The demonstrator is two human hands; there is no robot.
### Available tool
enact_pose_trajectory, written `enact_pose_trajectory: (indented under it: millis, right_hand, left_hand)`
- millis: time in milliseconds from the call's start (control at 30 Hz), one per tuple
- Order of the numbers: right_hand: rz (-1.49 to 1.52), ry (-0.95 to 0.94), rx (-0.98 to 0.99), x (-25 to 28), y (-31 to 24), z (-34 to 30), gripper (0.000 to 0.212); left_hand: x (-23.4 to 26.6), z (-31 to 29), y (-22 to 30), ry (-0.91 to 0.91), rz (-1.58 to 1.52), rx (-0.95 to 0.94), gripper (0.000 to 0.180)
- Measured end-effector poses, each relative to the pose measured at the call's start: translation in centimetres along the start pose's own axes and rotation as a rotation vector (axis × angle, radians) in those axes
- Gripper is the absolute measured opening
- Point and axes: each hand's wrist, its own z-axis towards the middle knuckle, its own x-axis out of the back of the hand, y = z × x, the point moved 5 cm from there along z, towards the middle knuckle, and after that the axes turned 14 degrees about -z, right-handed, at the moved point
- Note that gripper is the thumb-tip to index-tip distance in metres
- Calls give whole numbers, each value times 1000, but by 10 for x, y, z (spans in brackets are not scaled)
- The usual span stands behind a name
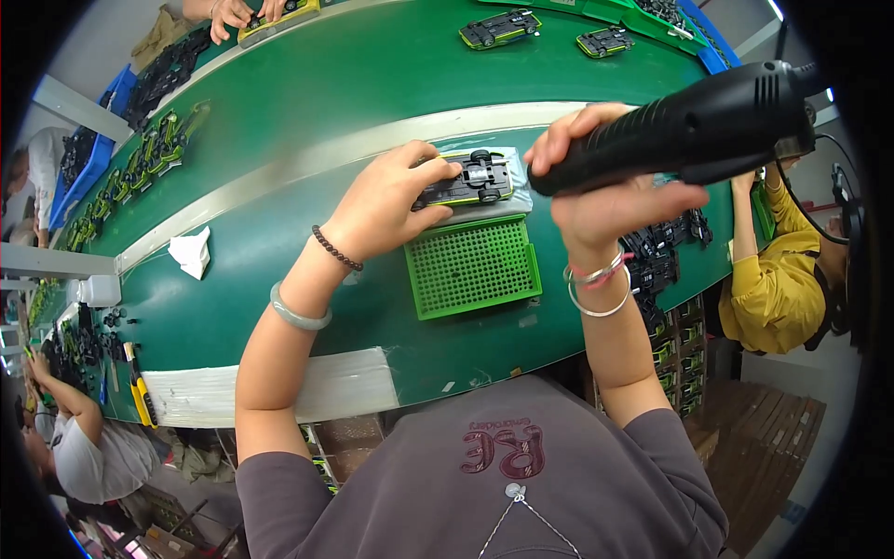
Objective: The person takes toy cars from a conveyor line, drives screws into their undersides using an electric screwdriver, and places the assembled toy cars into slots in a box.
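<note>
The left hand (377, 200) is partly closed over an upturned toy car (480, 177), its thumb along the near side and its fingers across the black underside, keeping hold of it. The car lies wheels up on a pale pad (521, 191) at the middle of the green worktop (317, 130). The right hand (601, 214) is raised to the right of the car, fingers curled around a black power tool (689, 130) and thumb stretched out below it; the tool's narrow end points left toward the car. Just on the near side of the pad sits a green perforated basket (475, 267), while black parts (652, 265) are heaped to the right, partly behind the right forearm. A crumpled white tissue (191, 252) lies well to the left, and a yellow cutter (141, 387) rests near the left end of the near edge. Beyond, two more upturned cars (500, 29) lie toward the far side. A co-worker in yellow (778, 279) is at the right.
</note>
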Motion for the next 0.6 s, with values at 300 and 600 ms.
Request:
enact_pose_trajectory:
  millis: [300, 600]
  right_hand:
    - [-167, 56, -19, 6, 21, 17, 98]
    - [-213, 36, -56, 0, 39, 13, 92]
  left_hand:
    - [2, 0, 0, -1, 6, 28, 43]
    - [2, 1, 0, -4, 10, 5, 44]
